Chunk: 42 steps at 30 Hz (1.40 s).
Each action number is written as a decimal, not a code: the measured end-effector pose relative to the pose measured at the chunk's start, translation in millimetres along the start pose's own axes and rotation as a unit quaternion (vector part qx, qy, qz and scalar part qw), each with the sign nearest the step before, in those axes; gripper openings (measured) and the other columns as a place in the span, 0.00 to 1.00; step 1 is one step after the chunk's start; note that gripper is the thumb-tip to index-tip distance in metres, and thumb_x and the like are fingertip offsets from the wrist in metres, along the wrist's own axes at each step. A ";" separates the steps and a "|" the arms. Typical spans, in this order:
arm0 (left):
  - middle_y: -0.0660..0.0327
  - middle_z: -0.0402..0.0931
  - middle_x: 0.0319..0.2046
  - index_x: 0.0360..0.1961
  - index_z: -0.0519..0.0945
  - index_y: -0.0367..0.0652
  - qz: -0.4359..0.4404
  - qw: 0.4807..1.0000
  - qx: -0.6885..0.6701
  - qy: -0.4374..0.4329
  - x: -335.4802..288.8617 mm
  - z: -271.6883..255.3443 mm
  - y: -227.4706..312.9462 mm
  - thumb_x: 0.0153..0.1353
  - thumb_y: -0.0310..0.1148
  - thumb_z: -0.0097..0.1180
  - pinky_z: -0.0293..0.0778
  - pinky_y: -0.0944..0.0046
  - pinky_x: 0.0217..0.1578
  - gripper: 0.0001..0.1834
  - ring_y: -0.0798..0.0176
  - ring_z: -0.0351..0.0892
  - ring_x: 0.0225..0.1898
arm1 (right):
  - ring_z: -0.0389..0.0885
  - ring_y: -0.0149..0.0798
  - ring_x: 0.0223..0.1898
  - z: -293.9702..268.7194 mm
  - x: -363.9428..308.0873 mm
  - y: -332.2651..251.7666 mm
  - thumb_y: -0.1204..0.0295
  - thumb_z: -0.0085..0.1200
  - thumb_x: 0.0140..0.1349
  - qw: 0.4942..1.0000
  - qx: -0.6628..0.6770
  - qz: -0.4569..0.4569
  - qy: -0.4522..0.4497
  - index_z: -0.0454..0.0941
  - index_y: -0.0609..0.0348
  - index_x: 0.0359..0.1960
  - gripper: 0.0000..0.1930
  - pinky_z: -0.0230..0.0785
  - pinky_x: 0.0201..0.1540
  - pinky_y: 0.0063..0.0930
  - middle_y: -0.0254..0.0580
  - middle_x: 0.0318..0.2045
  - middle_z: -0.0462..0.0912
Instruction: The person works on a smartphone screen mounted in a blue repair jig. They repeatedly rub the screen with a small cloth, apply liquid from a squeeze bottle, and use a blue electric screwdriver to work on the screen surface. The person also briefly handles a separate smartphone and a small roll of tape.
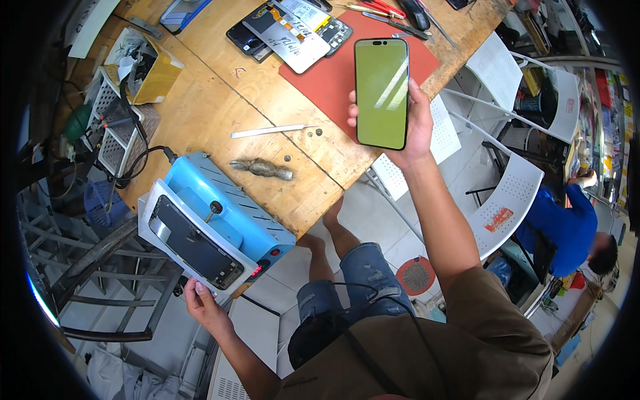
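Note:
My right hand (419,130) is closed around a smartphone (382,93), held upright over the table's edge. Its front glows plain yellow-green, with slanted white reflections across it. At lower left, my left hand (205,308) pinches the bottom edge of a white plate (150,223) that leans on a blue bench machine (230,183). A dark phone screen panel (193,237) lies against that plate, its back side showing. The machine has a round knob (213,208), a red button and a lit red display, partly covered by the plate.
Behind the machine lie a metal-handled tool (261,169) and a thin scalpel-like blade (270,131). Opened phones (287,37) and a red mat (323,83) are farther back. Baskets (127,133) stand left, white chairs (510,203) right. A person in blue (560,230) is at far right.

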<state>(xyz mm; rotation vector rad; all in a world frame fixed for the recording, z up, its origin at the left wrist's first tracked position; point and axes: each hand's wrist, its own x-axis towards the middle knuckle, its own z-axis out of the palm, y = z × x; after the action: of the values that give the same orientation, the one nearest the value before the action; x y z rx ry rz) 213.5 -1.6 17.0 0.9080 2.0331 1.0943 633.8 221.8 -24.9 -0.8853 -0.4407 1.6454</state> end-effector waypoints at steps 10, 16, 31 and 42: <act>0.70 0.75 0.34 0.50 0.79 0.40 -0.020 0.999 0.023 0.014 1.4 2.8 4.3 0.73 0.43 0.56 0.64 0.74 0.34 0.17 0.78 0.68 0.33 | 0.78 0.54 0.44 20.8 -0.1 -3.1 0.53 0.65 0.58 0.480 -0.841 -0.241 0.064 0.80 0.62 0.53 0.28 0.70 0.49 0.44 0.55 0.43 0.78; 0.69 0.71 0.36 0.46 0.77 0.40 -0.037 0.999 0.038 0.010 -3.0 -6.9 -0.6 0.75 0.37 0.51 0.62 0.74 0.35 0.11 0.76 0.66 0.34 | 0.78 0.54 0.46 21.2 51.9 -24.3 0.56 0.67 0.57 0.522 -0.816 -0.247 0.031 0.82 0.59 0.50 0.24 0.70 0.48 0.48 0.52 0.41 0.80; 0.66 0.68 0.34 0.39 0.78 0.37 -0.015 0.994 0.106 0.012 -8.4 12.3 60.3 0.71 0.30 0.54 0.62 0.72 0.34 0.07 0.74 0.66 0.33 | 0.80 0.33 0.37 91.7 46.4 -26.5 0.73 0.63 0.64 0.872 -0.435 -0.208 -0.081 0.68 0.61 0.53 0.20 0.74 0.42 0.28 0.38 0.39 0.81; 0.60 0.71 0.34 0.33 0.78 0.34 0.133 0.958 0.252 -0.012 7.8 18.7 96.7 0.68 0.26 0.54 0.63 0.66 0.31 0.07 0.68 0.67 0.31 | 0.83 0.44 0.29 103.7 -119.3 19.7 0.75 0.69 0.48 0.879 -0.427 -0.117 -0.176 0.80 0.65 0.46 0.22 0.73 0.32 0.29 0.48 0.30 0.83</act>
<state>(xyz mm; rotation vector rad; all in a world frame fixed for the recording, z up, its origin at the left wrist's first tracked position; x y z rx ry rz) 249.7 52.4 91.4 1.4774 2.2586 0.6890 550.1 121.0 65.6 -1.0953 -1.5489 1.3608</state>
